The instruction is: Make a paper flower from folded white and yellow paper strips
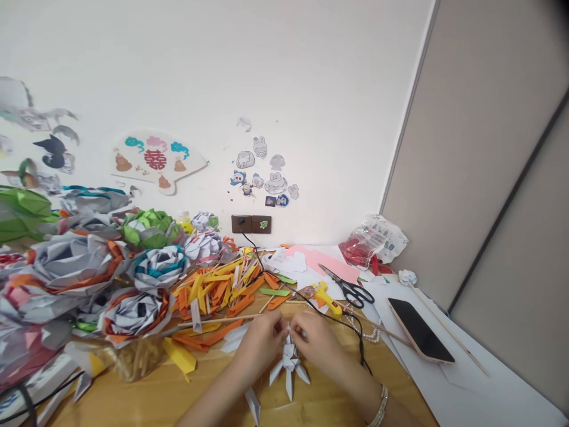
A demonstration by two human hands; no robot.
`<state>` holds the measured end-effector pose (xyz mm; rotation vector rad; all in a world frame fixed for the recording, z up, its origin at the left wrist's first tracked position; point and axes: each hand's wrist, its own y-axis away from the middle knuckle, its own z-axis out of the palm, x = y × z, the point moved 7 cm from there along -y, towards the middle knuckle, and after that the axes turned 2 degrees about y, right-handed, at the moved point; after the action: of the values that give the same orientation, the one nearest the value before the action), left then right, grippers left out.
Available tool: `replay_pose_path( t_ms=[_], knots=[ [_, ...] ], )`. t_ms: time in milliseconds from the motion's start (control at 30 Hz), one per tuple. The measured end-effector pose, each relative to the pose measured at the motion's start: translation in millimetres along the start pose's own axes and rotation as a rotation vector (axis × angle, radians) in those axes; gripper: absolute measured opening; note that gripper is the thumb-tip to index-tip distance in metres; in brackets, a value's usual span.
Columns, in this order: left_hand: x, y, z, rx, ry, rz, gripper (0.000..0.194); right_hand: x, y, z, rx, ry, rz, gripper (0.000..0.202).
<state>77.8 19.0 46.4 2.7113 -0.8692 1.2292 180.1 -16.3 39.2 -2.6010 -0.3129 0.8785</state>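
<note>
In the head view a small white folded-paper flower [290,353] stands over the wooden table, its pointed petals fanned toward me. At its far end my left hand [269,333] pinches the paper with thumb and fingers closed. My right hand [310,337] pinches the same end from the other side, and a bracelet circles that wrist. The fingertips nearly meet, so the exact spot they grip is partly hidden. White folded paper strips [235,337] lie left of the flower, and another folded strip [253,405] lies nearer me.
Large paper flowers [142,314] crowd the left side. Orange and yellow paper pieces [217,287] heap behind my hands. A yellow glue gun [326,298] with a black cord, scissors [349,287], a phone [420,330] and white sheets [466,394] lie to the right.
</note>
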Motion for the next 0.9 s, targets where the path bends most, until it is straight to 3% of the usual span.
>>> replay_pose_path(
  t_ms=[100, 200, 333, 500, 700, 900],
  knots=[
    [-8, -2, 4.4, -0.069, 0.057, -0.048, 0.007, 1, 0, 1, 0.007, 0.001, 0.037, 0.013],
    [-13, -2, 7.1, -0.111, 0.065, -0.041, 0.007, 7, -1, 7, -0.087, -0.166, 0.082, 0.009],
    [-6, 0, 6.4, -0.097, -0.039, 0.02, 0.007, 19, 0, 9, -0.146, -0.341, 0.151, 0.004],
    [10, 3, 4.2, -0.007, -0.214, 0.186, 0.011, 24, 0, 9, -0.096, -0.308, 0.17, 0.008],
    [-13, -3, 13.1, -0.168, 0.127, -0.022, 0.007, 19, -1, 8, -0.032, -0.251, 0.19, 0.008],
    [-4, 1, 7.6, -0.116, 0.018, 0.013, 0.006, 8, 0, 2, -0.082, -0.238, 0.126, 0.01]
  ],
)
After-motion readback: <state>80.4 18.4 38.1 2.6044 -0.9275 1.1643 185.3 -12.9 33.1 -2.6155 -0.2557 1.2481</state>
